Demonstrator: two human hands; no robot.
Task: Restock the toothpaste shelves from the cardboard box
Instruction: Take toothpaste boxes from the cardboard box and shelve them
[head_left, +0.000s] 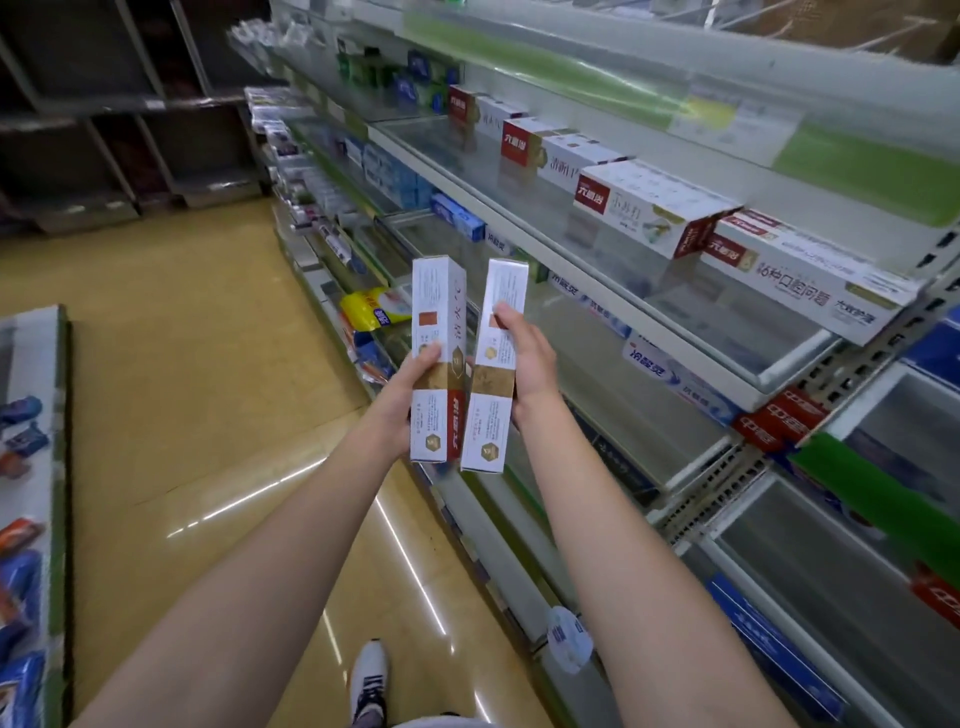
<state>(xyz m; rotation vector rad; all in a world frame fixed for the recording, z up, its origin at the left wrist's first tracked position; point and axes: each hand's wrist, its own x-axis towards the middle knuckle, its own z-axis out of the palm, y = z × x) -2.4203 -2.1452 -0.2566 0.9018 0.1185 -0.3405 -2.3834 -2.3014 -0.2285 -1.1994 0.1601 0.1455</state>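
My left hand (402, 387) grips a white, gold and red toothpaste box (435, 322), held upright in front of the shelves. My right hand (530, 358) grips a second white and gold toothpaste box (500, 306) right beside the first one. Both boxes hang in the air over the aisle edge, level with the middle shelves. On the glass shelf (571, 244) to the right lie matching red and white toothpaste boxes (649, 208) in a row, with bare glass in front of them. No cardboard box is in view.
Lower shelves (649, 415) hold blue and white toothpaste boxes (670, 369) and red ones (779, 415). A yellow pack (371, 306) lies on a low shelf. Another display (31, 467) with blue items stands at the left. The tan floor (182, 338) runs between; my shoe (369, 675) shows below.
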